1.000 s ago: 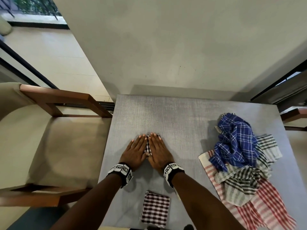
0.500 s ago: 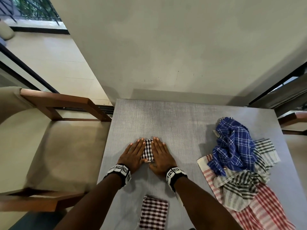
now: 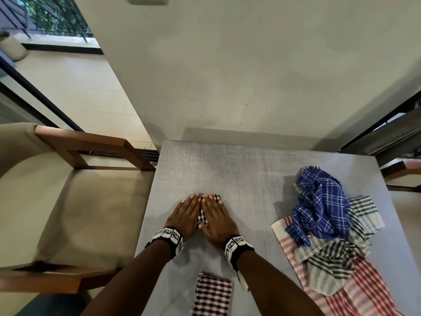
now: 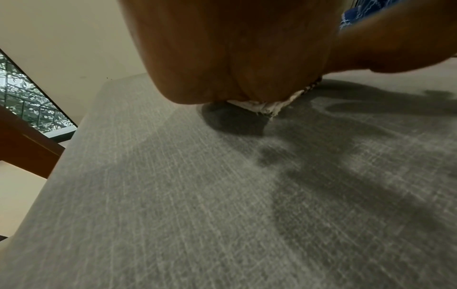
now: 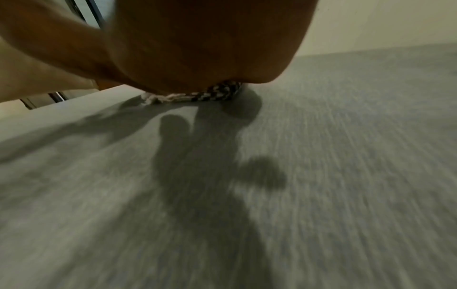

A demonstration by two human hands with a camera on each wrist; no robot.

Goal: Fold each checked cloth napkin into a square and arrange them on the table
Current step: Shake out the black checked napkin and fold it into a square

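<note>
A small folded black-and-white checked napkin point(image 3: 202, 215) lies on the grey table point(image 3: 239, 169). My left hand point(image 3: 185, 213) and right hand point(image 3: 216, 215) lie flat on it side by side, fingers straight, pressing it down. Only a narrow strip of the cloth shows between them. In the left wrist view its white hem point(image 4: 262, 106) peeks out under my palm. The right wrist view shows its checked edge point(image 5: 212, 93) under my right palm. A folded dark red checked napkin point(image 3: 213, 295) lies at the near table edge, between my forearms.
At the right of the table lies a heap of unfolded cloths: a blue checked one point(image 3: 321, 201) on top, a green striped one point(image 3: 335, 258), and a red checked one point(image 3: 355, 293) underneath. An upholstered wooden chair point(image 3: 68, 201) stands left of the table. A wall runs behind.
Both hands have stayed flat on the black-and-white napkin, spreading a little and then closing together again. The head view has tilted up slightly.
</note>
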